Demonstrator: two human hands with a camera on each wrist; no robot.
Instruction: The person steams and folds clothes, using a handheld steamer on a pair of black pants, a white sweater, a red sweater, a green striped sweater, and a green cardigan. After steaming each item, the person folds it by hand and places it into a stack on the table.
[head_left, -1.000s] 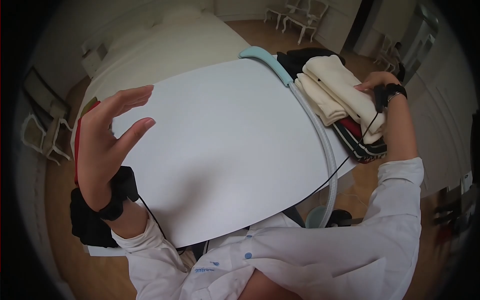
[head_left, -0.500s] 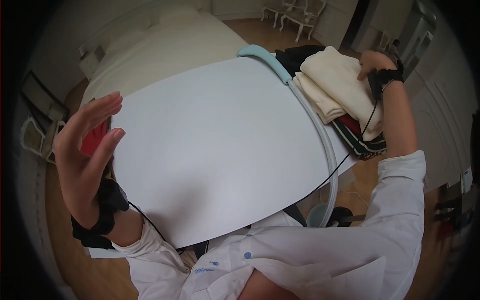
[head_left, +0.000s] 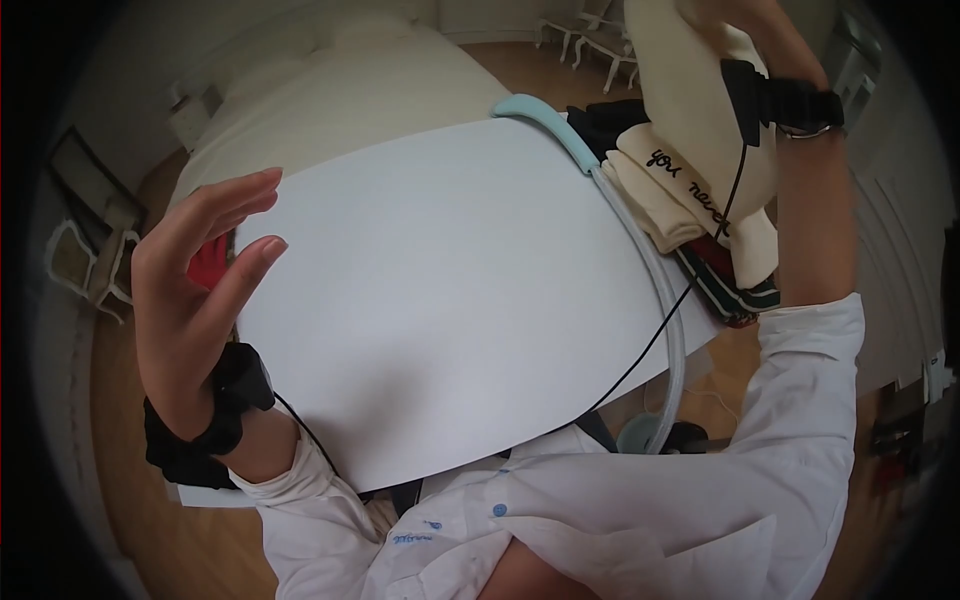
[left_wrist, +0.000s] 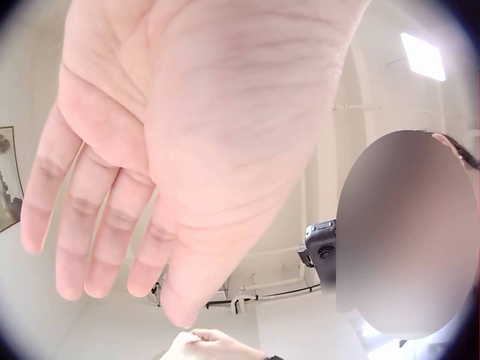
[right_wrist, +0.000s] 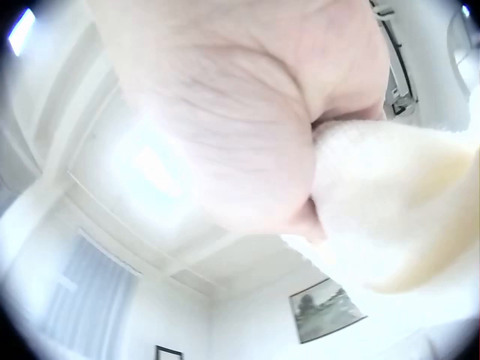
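My right hand (head_left: 738,28) is up at the top right of the head view, gripping a soft cream garment (head_left: 690,85) that hangs down from it. The right wrist view shows thumb and fingers closing on the cream fabric (right_wrist: 390,202). Beneath it sits a folded cream piece (head_left: 645,185) with black lettering that reads "you never", on a pile with a striped dark green and red garment (head_left: 725,280). Over the table's left side, my left hand (head_left: 190,290) is held in the air, holding nothing, its fingers gently bent and thumb apart. Its bare palm (left_wrist: 217,127) fills the left wrist view.
A light blue steamer-like handle (head_left: 545,118) with a grey hose (head_left: 645,250) lies along the white table (head_left: 430,290), left of the pile. Dark cloth (head_left: 610,120) is behind the pile. Red fabric (head_left: 208,262) shows beyond my left hand. A bed (head_left: 370,90) adjoins the far edge.
My right hand has raised the upper cream garment off the pile, uncovering the lettered piece below. My left hand moved left, then partly back right, staying empty.
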